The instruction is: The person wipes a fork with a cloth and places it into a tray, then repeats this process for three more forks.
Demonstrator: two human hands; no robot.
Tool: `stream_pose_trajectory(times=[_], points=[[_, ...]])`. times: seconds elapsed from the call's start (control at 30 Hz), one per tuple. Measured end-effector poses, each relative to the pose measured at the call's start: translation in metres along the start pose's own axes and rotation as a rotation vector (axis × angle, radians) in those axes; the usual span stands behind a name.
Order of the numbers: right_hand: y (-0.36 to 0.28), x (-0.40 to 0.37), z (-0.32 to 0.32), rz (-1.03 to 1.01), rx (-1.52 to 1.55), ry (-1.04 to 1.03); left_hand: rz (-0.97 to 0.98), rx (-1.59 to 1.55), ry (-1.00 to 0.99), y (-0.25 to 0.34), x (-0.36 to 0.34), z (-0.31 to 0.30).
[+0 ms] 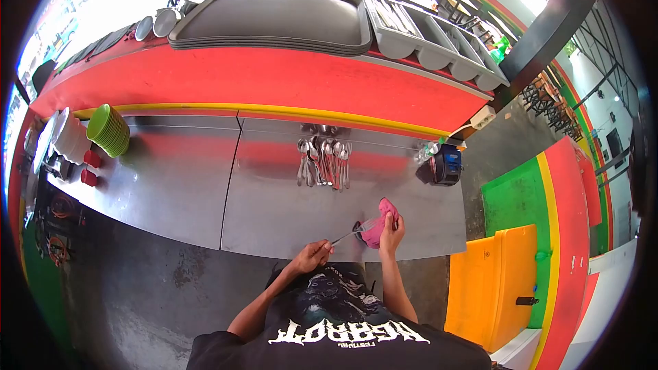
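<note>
My left hand [313,256] is closed around the handle end of a fork [345,237], close to the front edge of the steel counter [274,212]. The fork points up and to the right, its tined end against a pink cloth [375,234]. My right hand [391,234] grips this cloth, thumb on top, and part of it hangs below the fingers. Beyond my hands, a row of spoons and forks [323,162] lies side by side on the counter, handles towards me.
Green bowls [108,130] and white bowls [70,136] are stacked at left beside red cups [89,177]. A dark blue-black bag [442,166] and a clear bottle [428,151] stand at right. Trays [271,20] and a grey cutlery holder [432,38] top the red ledge. An orange bin [490,288] stands right.
</note>
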State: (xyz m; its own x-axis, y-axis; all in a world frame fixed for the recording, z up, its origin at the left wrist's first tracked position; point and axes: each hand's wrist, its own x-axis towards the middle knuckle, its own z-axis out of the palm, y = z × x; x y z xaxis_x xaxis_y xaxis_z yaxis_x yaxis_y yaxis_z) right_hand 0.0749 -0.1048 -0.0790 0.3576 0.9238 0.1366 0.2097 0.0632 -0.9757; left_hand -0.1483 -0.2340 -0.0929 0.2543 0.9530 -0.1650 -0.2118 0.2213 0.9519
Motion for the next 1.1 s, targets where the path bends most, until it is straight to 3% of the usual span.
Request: stream_pose_trajectory(times=[0.13,0.23,0.3,0.37,0.4,0.43,0.5,0.6,0.73,0.97,1.1], points=[[-0.022,-0.026,0.010,-0.091,0.000,-0.003,0.063,0.005,0.155,-0.024,0.012,-0.009],[-0.054,-0.060,0.021,-0.068,0.046,-0.275,0.048,0.011,0.245,-0.018,0.018,-0.011],[-0.047,-0.074,0.031,-0.182,0.014,-0.510,0.096,0.003,0.248,-0.016,0.024,-0.006],[-0.059,-0.083,0.045,-0.385,-0.016,-0.633,0.305,0.214,0.318,-0.028,0.029,-0.001],[-0.062,-0.084,0.048,-0.487,-0.031,-0.695,0.295,0.222,0.321,-0.032,0.029,0.001],[-0.058,-0.082,0.046,-0.444,-0.039,-0.703,0.284,0.230,0.324,-0.035,0.028,0.002],[-0.046,-0.075,0.043,-0.358,-0.054,-0.712,0.036,0.055,0.256,-0.037,0.027,-0.002],[-0.031,-0.061,0.038,-0.433,-0.127,-0.599,0.066,-0.108,0.150,-0.024,0.021,0.004],[-0.027,-0.042,0.023,-0.476,-0.194,-0.473,0.058,0.033,0.020,-0.004,0.008,0.011],[-0.018,-0.025,0.018,-0.504,-0.200,-0.344,0.036,0.088,-0.025,0.005,0.010,0.015],[0.000,-0.002,0.009,-0.143,-0.186,-0.117,0.048,0.061,-0.061,0.002,0.005,0.011]])
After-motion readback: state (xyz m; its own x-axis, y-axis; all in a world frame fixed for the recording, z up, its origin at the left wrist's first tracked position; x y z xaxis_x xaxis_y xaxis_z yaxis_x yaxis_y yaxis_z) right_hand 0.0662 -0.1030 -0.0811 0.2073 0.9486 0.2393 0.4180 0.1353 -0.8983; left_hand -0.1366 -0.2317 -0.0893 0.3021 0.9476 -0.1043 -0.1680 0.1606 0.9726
